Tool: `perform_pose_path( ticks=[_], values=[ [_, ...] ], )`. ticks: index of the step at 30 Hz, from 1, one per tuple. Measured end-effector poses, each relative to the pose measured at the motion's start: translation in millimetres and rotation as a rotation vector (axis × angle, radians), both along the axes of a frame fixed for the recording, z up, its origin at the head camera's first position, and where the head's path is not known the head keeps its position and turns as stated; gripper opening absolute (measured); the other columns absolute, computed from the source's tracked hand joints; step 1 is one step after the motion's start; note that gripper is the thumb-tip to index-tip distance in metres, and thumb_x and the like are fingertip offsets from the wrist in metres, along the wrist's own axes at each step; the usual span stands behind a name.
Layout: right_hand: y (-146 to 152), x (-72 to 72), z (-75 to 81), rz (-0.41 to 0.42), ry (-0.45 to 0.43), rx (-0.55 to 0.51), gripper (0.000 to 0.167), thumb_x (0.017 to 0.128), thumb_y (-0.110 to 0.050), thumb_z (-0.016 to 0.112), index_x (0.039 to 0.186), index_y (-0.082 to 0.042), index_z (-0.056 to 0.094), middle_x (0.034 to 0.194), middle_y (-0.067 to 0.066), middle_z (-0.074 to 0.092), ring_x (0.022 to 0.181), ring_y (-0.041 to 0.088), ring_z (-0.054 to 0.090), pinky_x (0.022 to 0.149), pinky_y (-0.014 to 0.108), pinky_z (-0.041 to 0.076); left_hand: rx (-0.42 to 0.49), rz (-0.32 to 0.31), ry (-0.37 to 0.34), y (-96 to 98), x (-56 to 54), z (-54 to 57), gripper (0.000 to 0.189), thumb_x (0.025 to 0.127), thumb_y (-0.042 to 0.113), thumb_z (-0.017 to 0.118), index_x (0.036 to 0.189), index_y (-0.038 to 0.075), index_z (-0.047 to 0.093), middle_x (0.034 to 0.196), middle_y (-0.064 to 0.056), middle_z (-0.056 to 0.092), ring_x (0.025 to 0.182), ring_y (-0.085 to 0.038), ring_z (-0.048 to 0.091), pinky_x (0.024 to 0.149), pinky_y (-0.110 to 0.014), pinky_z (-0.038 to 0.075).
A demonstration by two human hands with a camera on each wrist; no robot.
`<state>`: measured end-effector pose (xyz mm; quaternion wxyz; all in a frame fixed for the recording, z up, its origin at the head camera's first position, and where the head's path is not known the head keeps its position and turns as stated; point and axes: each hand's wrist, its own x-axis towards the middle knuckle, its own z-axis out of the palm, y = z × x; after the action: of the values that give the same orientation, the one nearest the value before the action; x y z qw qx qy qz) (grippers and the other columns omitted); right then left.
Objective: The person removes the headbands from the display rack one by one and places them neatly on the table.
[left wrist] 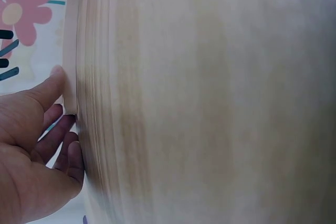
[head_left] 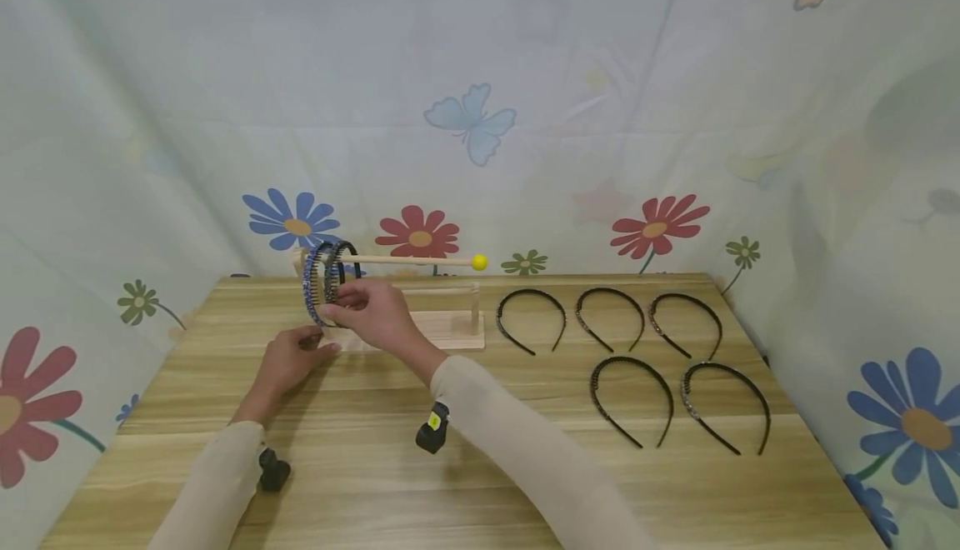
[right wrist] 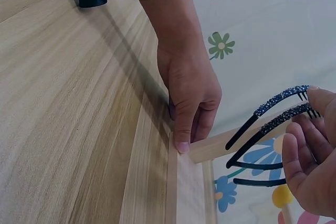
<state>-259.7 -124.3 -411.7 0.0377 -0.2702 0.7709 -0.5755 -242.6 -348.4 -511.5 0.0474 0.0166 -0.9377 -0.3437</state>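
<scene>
A wooden stand [head_left: 453,329] has a horizontal rod [head_left: 420,261] ending in a yellow ball [head_left: 479,262]. At the rod's left end hang a blue glittery headband [head_left: 308,287] and a dark glittery headband [head_left: 328,271], side by side, comb teeth inward. My right hand [head_left: 378,317] pinches the dark headband below the rod; in the right wrist view its fingers curl at the glittery part. My left hand [head_left: 288,361] grips the left end of the stand's base, thumb on top and fingertips at the lower edge, as the left wrist view shows around the base edge [left wrist: 70,51].
Several black headbands lie in two rows on the right of the wooden table [head_left: 360,467], among them a back-left one [head_left: 564,317] and a front-right one [head_left: 768,417]. A flower-printed cloth [head_left: 555,175] hangs behind the table and along its sides.
</scene>
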Motion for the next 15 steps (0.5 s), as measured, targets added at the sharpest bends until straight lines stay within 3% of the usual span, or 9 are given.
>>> perform_pose_path(
  ticks=[9,15],
  values=[
    [-4.1,-1.9,-1.6,-0.025,-0.014,0.011,0.033,0.092,-0.030,0.079,0.115,-0.007,0.075,0.098,-0.004,0.075,0.084,-0.003,0.066,0.071,0.015,0.056,-0.002,0.004,-0.012,0.8,-0.9,0.8,0.061,0.097,0.036,0.072,0.136,-0.010,0.058,0.135,-0.032,0.060,0.127,-0.049,0.056,0.105,-0.062,0.046],
    [-3.8,-2.9,-2.1,-0.030,0.027,0.024,0.030,0.093,-0.027,0.078,0.115,-0.007,0.075,0.098,-0.003,0.076,0.083,-0.003,0.066,0.072,0.014,0.055,-0.001,0.003,-0.008,0.0,-0.6,0.2,0.061,0.097,0.036,0.072,0.135,-0.010,0.059,0.136,-0.032,0.060,0.128,-0.050,0.055,0.106,-0.062,0.045]
  ],
)
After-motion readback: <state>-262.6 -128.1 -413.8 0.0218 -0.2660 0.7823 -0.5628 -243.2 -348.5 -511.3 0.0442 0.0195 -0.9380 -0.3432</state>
